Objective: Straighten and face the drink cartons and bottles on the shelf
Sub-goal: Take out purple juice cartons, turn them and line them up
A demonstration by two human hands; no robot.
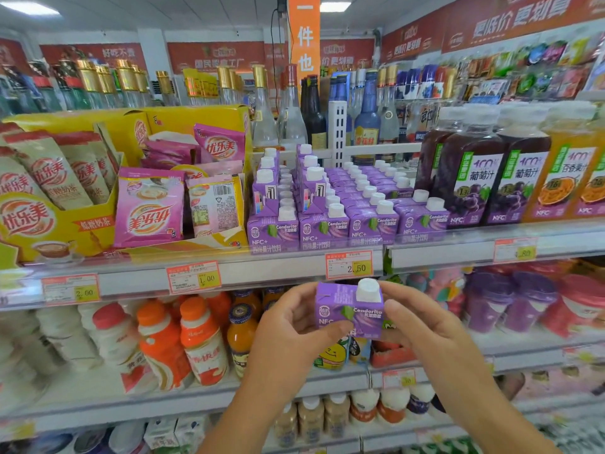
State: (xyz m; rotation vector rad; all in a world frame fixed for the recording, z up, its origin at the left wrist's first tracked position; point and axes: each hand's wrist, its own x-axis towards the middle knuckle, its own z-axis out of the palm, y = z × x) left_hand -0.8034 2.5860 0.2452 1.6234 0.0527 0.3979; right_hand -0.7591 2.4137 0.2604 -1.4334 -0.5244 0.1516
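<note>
A small purple drink carton (349,309) with a white cap is held upright in front of the shelf edge, its label facing me. My left hand (288,326) grips its left side with the thumb across the lower front. My right hand (412,322) holds its right side, fingers curled behind it. On the shelf above stand rows of the same purple cartons (347,208), front ones facing out; two stacks at the left (271,178) rise higher, with side panels showing. Dark grape juice bottles (471,172) and orange juice bottles (566,165) stand to the right.
Yellow display boxes of pink milk-tea sachets (150,204) fill the left of that shelf. Price tags (349,264) line the shelf rail. Below are orange-capped bottles (196,339), purple cups (510,299) and more bottles. Glass liquor bottles (294,106) stand behind.
</note>
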